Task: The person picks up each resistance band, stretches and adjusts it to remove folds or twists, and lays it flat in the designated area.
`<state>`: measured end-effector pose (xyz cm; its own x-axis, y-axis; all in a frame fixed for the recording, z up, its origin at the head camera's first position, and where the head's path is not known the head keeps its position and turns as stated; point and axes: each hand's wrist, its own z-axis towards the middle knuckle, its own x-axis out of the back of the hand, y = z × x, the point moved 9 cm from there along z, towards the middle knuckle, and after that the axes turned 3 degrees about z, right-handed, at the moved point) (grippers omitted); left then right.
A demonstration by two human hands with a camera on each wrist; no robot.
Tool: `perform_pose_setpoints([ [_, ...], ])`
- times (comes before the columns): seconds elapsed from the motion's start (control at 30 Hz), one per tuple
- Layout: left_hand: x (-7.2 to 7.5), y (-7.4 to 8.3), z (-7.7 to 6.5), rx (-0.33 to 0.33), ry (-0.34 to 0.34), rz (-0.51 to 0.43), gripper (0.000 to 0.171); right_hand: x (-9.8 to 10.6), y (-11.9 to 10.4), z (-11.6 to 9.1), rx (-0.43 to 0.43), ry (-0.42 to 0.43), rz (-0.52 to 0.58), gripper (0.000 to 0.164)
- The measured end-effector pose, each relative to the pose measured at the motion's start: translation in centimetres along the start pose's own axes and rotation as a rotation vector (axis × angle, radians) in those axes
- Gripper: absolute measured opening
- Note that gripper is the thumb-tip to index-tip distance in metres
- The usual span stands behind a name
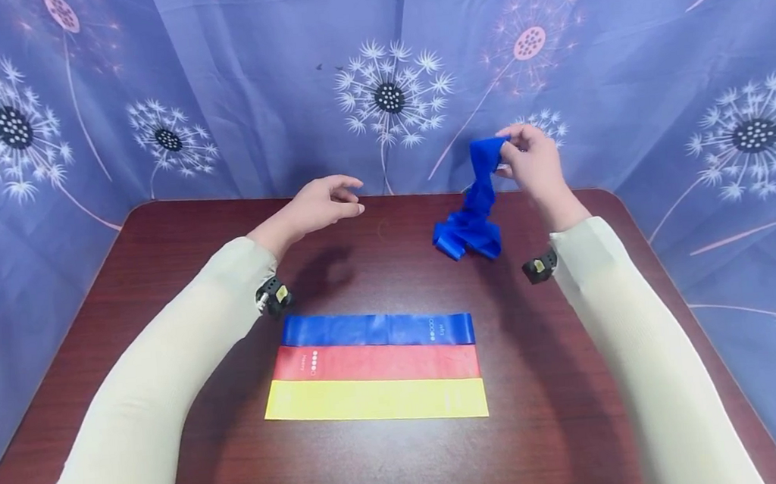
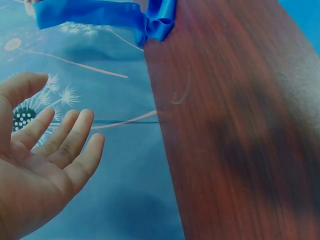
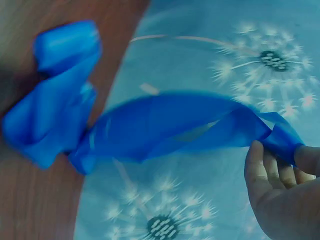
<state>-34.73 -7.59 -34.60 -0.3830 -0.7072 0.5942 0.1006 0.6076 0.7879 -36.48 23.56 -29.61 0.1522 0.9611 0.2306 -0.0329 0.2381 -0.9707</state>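
Note:
My right hand (image 1: 534, 166) pinches one end of a long blue resistance band (image 1: 483, 189) near the table's back edge. The band hangs twisted from the fingertips, and its lower part lies in a crumpled heap on the table. In the right wrist view the blue strip (image 3: 170, 125) stretches from the heap to the thumb and fingers. My left hand (image 1: 320, 204) hovers over the back of the table, fingers loosely bent with nothing in them. The left wrist view shows that hand (image 2: 45, 155) palm up, fingers spread.
Three flat loop bands lie side by side on the brown table (image 1: 392, 469): a blue loop band (image 1: 354, 330), a red loop band (image 1: 377, 362) and a yellow loop band (image 1: 373, 399). A blue dandelion-print curtain (image 1: 265, 77) hangs behind the table and along its sides.

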Motion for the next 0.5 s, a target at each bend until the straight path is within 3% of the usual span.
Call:
perform_pose_setpoints([
  [0.13,0.4,0.9,0.1,-0.012,0.022,-0.025,0.052,-1.1,-1.6,-0.2,-0.016,-0.038,0.253,0.016],
  [0.3,0.7,2.2,0.6,-0.044,0.041,-0.037,0.052,-2.5,-3.7,-0.9,-0.029,-0.127,0.469,0.011],
  [0.43,0.1,3.3,0.8,-0.085,0.029,-0.075,0.053,-3.9,-5.4,-1.8,-0.018,-0.187,0.570,0.008],
  [0.5,-0.7,3.6,0.9,-0.097,0.000,-0.111,0.051,-4.5,-6.4,-2.4,0.002,-0.192,0.567,0.010],
])
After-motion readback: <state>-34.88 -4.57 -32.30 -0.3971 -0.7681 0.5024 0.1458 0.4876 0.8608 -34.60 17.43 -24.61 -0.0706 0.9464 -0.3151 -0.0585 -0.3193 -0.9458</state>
